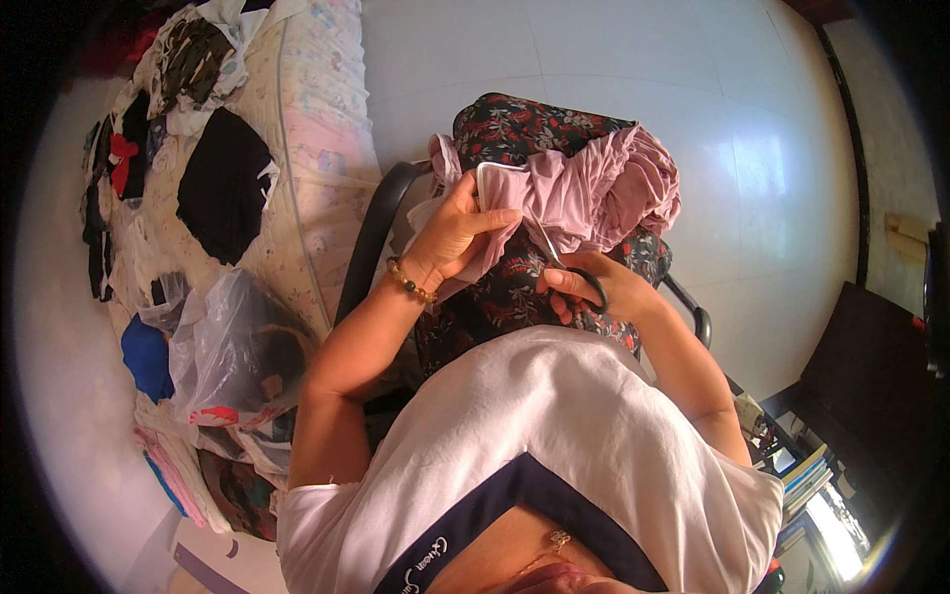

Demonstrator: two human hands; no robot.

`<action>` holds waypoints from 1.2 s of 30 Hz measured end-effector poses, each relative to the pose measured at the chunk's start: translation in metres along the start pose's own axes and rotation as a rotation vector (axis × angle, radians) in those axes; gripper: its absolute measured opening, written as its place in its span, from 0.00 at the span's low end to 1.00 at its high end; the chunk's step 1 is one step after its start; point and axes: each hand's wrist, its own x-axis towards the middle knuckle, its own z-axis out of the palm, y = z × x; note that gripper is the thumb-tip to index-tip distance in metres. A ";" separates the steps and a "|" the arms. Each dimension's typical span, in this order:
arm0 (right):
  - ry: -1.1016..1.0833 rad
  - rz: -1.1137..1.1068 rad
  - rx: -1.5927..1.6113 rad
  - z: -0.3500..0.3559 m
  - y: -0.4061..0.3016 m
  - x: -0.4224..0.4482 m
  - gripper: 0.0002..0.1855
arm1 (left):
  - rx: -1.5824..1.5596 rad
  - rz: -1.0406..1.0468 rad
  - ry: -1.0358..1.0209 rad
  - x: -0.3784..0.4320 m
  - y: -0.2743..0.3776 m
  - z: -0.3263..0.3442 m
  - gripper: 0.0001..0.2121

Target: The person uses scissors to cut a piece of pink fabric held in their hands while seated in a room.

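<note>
A bunched pink fabric garment (571, 185) lies across my lap, over dark trousers or skirt cloth with a red and grey floral print (534, 122). With thumb and fingers, my left hand (464, 230) pinches the garment near a white-edged border (493, 166). My right hand (594, 286) has its fingers through the black handles of a pair of scissors (553, 249). The metal blades point up and left, and their tips meet the pink cloth just right of my left thumb. Whether the blades are parted is hard to tell.
On the left, a bed with a patterned cover (319, 148) bears a black cloth (225, 185), a clear plastic bag (237, 349) and several heaped clothes. Black chair armrests (378, 223) flank me. Books (805, 479) stand at lower right, near a dark panel (853, 356).
</note>
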 end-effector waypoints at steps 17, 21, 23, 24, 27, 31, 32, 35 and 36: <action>0.111 -0.177 0.227 0.014 0.000 0.016 0.26 | 0.015 0.047 -0.030 -0.004 -0.008 0.005 0.27; 0.143 -0.202 0.090 0.014 0.002 0.018 0.26 | 0.032 0.057 0.001 -0.003 -0.007 0.014 0.29; 0.168 -0.194 0.119 0.014 0.003 0.018 0.25 | 0.048 0.056 -0.008 -0.003 -0.007 0.014 0.30; 0.180 -0.190 0.134 0.015 0.004 0.019 0.25 | 0.048 0.053 -0.008 -0.004 -0.007 0.013 0.30; 0.193 -0.176 0.213 0.017 0.007 0.020 0.25 | 0.052 0.051 -0.013 -0.004 -0.008 0.012 0.31; 0.216 -0.166 0.276 0.019 0.009 0.020 0.24 | 0.075 0.051 -0.015 -0.005 -0.008 0.011 0.32; 0.225 -0.169 0.296 0.020 0.009 0.020 0.25 | 0.080 0.046 -0.012 -0.005 -0.008 0.012 0.32; 0.231 -0.187 0.382 0.023 0.014 0.022 0.25 | 0.099 0.067 -0.011 -0.005 -0.009 0.013 0.32; 0.228 -0.195 0.415 0.024 0.016 0.023 0.25 | 0.097 0.074 -0.013 -0.005 -0.009 0.013 0.32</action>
